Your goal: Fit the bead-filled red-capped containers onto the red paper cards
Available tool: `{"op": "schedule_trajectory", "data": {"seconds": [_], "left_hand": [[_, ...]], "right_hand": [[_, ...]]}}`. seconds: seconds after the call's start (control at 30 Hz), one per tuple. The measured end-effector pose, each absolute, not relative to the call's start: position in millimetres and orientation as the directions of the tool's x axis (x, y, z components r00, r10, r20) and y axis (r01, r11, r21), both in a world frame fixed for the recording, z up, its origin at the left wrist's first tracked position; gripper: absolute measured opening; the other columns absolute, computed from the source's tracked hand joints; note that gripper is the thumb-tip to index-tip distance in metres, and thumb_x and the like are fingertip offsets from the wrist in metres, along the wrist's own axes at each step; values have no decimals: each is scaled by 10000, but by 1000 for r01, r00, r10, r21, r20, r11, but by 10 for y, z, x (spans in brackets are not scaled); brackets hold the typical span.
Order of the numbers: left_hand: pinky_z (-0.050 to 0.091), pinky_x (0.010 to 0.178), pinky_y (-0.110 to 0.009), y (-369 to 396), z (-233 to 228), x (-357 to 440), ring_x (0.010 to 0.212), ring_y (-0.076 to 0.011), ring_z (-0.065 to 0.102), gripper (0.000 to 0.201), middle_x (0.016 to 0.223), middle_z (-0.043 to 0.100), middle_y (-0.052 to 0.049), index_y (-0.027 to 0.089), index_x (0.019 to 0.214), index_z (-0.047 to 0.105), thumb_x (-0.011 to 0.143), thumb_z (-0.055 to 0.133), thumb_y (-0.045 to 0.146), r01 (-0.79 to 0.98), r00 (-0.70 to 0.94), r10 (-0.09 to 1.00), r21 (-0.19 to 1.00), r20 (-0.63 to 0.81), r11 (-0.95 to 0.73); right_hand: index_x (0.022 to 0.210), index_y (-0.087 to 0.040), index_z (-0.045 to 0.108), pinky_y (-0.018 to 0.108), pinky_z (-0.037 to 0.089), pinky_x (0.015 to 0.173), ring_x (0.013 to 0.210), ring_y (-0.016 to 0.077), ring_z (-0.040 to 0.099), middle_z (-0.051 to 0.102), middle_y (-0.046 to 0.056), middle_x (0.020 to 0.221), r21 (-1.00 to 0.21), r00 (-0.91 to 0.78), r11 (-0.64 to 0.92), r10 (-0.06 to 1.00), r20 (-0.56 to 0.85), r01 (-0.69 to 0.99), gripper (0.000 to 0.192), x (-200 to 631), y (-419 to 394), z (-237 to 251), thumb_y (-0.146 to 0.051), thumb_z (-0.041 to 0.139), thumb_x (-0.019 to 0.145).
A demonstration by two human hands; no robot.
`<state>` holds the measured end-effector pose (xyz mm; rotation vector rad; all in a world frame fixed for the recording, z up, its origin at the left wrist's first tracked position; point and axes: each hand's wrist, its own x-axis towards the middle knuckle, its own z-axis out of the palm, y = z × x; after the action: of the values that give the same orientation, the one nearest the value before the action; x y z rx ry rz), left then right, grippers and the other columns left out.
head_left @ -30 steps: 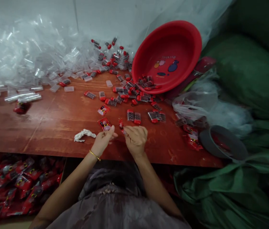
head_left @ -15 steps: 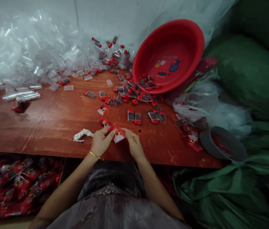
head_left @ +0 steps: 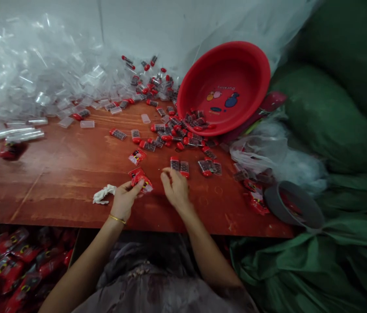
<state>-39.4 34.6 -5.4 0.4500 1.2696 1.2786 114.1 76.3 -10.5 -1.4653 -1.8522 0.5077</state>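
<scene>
My left hand (head_left: 125, 200), with a gold bangle at the wrist, pinches a small red printed packet (head_left: 145, 186) between thumb and fingers. Another red printed packet (head_left: 137, 157) lies flat just beyond it. My right hand (head_left: 177, 190) is apart from the packet, its fingers curled and thumb close to the fingertips; what they hold, if anything, is hidden. Right by its knuckles are two small clear cases with red caps and dark contents, one case (head_left: 174, 162) left of the other case (head_left: 185, 168). A crumpled white tissue (head_left: 104, 194) lies left of my left hand.
A tilted red basin (head_left: 232, 82) stands at the back, with several filled cases (head_left: 166, 130) heaped before it. Clear empty cases (head_left: 40, 74) pile up at the back left. A grey ring-shaped container (head_left: 294, 204) and green sacks (head_left: 329, 108) are right. Red packets (head_left: 14, 265) fill a box below left.
My right hand has let go of the packet and moved away from it toward the two cases. My left hand keeps the packet. The whole view has shifted slightly.
</scene>
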Motion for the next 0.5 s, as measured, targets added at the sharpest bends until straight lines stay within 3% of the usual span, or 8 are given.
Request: {"op": "schedule_trajectory", "data": {"seconds": [0.03,0.13,0.17,0.23,0.3,0.37,0.5], "left_hand": [[485,570,-227,360,-37,-410,593,-110,600,495,713,695,-36,130,748,711,402,841,458,-462,-221,869,832,-443,307],[482,571,-226,379,13,-417,616,-121,617,480,719,698,-42,130,748,705,423,838,458,-496,-206,866,811,-456,309],[485,574,-231,377,27,-410,619,-125,621,471,721,699,-44,131,743,701,430,837,456,-513,-187,862,795,-471,323],[491,582,-241,364,45,-397,623,-132,630,451,734,702,-46,136,738,692,443,838,445,-552,-135,853,753,-505,358],[498,591,-247,341,50,-396,610,-128,631,432,729,702,-42,141,730,679,451,842,428,-585,-90,844,714,-528,384],[503,596,-249,311,45,-407,588,-121,624,431,705,696,-34,144,722,669,447,848,423,-602,-68,839,693,-539,396],[507,607,-253,249,35,-421,601,-128,632,442,721,703,-51,143,732,666,456,842,440,-591,-43,837,689,-546,419]], "right_hand": [[1016,-117,611,440,369,848,928,284,551,652,164,965,-637,-31,217,956,291,740,421,1185,876,-113,-461,413,876],[967,-76,632,516,307,860,990,349,491,615,237,1005,-321,128,-18,937,325,947,469,1281,1156,-183,-503,497,826],[937,-79,641,523,297,869,1005,353,481,611,238,1017,-237,117,-37,936,333,971,433,1295,1205,-217,-478,518,821],[919,-93,642,527,282,899,1053,352,462,603,221,1072,-179,46,14,943,330,984,334,1304,1217,-282,-396,561,804],[946,-115,629,514,287,927,1085,335,465,607,186,1108,-221,-4,76,951,308,972,273,1310,1125,-329,-329,596,780],[948,-141,619,475,339,910,1017,295,527,647,146,1027,-346,-31,121,967,255,930,236,1335,956,-344,-296,602,770],[942,-193,609,321,466,660,661,184,596,658,38,768,-781,-46,127,991,126,611,237,1445,500,-244,-376,556,802]]}}
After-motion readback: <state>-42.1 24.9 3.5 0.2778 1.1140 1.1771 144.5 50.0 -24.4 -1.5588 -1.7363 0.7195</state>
